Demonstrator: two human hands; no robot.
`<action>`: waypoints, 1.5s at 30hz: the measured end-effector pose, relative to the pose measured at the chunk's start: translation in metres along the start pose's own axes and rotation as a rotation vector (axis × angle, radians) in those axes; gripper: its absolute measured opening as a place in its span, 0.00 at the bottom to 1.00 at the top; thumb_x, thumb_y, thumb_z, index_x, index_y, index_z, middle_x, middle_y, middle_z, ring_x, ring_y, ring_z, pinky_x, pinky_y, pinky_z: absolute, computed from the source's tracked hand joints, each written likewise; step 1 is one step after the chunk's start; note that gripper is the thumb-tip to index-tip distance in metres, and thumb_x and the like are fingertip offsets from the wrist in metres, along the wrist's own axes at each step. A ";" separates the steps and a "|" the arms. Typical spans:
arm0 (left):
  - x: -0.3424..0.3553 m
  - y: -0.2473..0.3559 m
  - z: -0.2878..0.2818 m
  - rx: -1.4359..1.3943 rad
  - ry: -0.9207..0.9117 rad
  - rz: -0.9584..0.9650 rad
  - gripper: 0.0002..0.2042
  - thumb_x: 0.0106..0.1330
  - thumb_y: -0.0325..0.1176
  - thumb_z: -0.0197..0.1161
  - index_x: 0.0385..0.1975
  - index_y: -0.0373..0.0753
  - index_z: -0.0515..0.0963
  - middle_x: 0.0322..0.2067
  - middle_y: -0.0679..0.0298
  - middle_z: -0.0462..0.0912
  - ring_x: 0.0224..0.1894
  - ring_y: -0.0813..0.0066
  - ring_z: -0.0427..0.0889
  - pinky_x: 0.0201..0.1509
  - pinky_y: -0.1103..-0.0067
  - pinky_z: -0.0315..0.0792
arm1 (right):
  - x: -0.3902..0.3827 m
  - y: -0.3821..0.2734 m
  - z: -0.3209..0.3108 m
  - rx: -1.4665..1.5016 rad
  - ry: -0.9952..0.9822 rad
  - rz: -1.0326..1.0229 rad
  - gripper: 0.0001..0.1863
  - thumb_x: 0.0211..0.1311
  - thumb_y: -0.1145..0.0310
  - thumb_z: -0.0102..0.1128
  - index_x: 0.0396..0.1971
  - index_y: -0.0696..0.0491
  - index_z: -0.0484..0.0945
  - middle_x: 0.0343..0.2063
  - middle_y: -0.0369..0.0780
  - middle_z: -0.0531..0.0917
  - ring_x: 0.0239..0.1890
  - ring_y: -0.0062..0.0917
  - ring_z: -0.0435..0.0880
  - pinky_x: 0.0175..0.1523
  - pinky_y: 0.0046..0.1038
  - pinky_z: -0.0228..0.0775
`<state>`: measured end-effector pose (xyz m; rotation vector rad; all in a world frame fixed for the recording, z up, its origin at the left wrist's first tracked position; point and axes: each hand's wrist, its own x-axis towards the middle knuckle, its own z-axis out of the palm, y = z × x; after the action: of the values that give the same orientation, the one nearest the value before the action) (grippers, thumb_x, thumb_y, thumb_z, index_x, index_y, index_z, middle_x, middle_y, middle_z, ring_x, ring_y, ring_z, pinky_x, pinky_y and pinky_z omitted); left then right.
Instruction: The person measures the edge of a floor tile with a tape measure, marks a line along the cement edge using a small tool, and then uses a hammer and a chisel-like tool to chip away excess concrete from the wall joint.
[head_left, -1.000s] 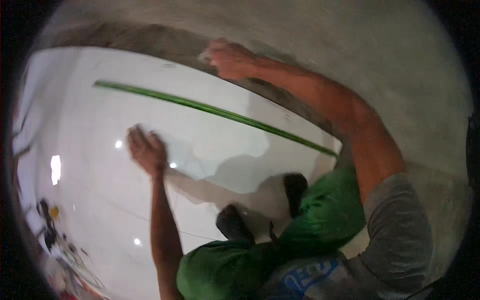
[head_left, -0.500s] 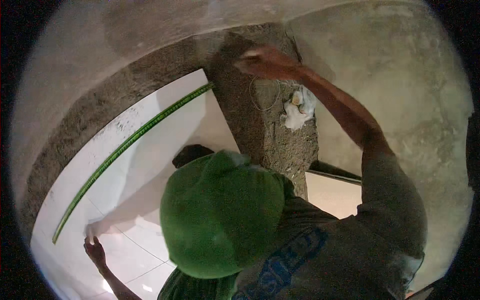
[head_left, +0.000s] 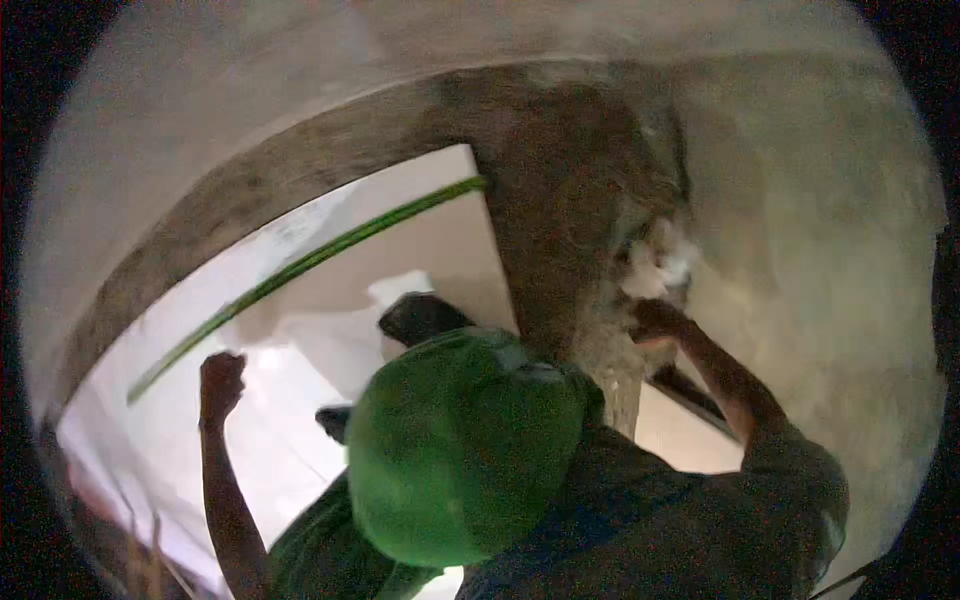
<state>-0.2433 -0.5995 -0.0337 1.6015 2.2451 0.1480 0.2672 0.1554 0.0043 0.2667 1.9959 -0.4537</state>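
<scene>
At the left, my left hand [head_left: 222, 383] is closed in a fist above or against the pale tiled surface [head_left: 455, 240]; what is inside it, if anything, is hidden. A long, thin green strip [head_left: 325, 255] lies across the tiles just beyond that fist. Over on the right, my right hand [head_left: 658, 322] is close to a crumpled white bag or wrapping [head_left: 662, 260] on the rough ground. Motion smears its fingers, and whether it touches the wrapping cannot be made out.
Rough brown ground [head_left: 560, 200] borders the tiles, with a grey wall [head_left: 800, 220] to the right. A green cap [head_left: 470, 450] and dark clothing cover much of the lower middle. Dark footwear [head_left: 425, 317] shows above the cap. A pale panel [head_left: 685, 435] sits beside the right arm.
My right hand has come down from the upper middle to the white wrapping. My left hand has risen toward the green strip and closed. The view has turned slightly clockwise.
</scene>
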 end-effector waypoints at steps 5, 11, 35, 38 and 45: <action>-0.004 0.043 -0.033 -0.244 -0.149 -0.543 0.15 0.73 0.41 0.60 0.25 0.40 0.82 0.26 0.53 0.83 0.37 0.53 0.81 0.41 0.61 0.75 | 0.089 -0.099 -0.117 -0.013 0.320 -0.248 0.28 0.67 0.52 0.60 0.61 0.55 0.78 0.58 0.54 0.80 0.60 0.47 0.79 0.66 0.48 0.70; -0.026 0.056 -0.042 -0.215 -0.207 -0.741 0.19 0.76 0.43 0.56 0.27 0.36 0.82 0.25 0.54 0.85 0.32 0.51 0.86 0.39 0.60 0.79 | 0.224 -0.316 -0.237 0.028 0.923 -0.838 0.21 0.74 0.62 0.56 0.59 0.60 0.78 0.58 0.51 0.81 0.60 0.45 0.80 0.66 0.45 0.71; -0.147 0.094 -0.001 -0.850 0.089 -1.244 0.17 0.72 0.43 0.59 0.36 0.32 0.83 0.24 0.56 0.86 0.25 0.71 0.85 0.36 0.71 0.78 | 0.355 -0.518 -0.265 0.134 0.573 -0.956 0.26 0.75 0.66 0.49 0.69 0.59 0.67 0.72 0.49 0.66 0.74 0.44 0.64 0.77 0.44 0.58; -0.120 0.094 -0.023 -0.800 0.145 -1.230 0.14 0.72 0.39 0.59 0.37 0.32 0.83 0.23 0.57 0.85 0.25 0.72 0.85 0.36 0.72 0.78 | 0.341 -0.550 -0.243 -0.207 0.852 -1.193 0.27 0.72 0.66 0.52 0.68 0.58 0.70 0.74 0.47 0.65 0.76 0.42 0.62 0.78 0.44 0.55; -0.106 0.072 -0.016 -0.790 0.007 -1.122 0.12 0.72 0.37 0.58 0.38 0.36 0.84 0.23 0.56 0.85 0.27 0.72 0.85 0.36 0.72 0.77 | 0.363 -0.565 -0.250 -0.371 0.860 -1.131 0.32 0.80 0.51 0.41 0.74 0.55 0.61 0.78 0.44 0.55 0.80 0.38 0.50 0.83 0.46 0.37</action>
<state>-0.1557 -0.6708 0.0276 -0.1069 2.2846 0.6027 -0.3123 -0.2524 -0.1067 -1.1441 2.8920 -0.7033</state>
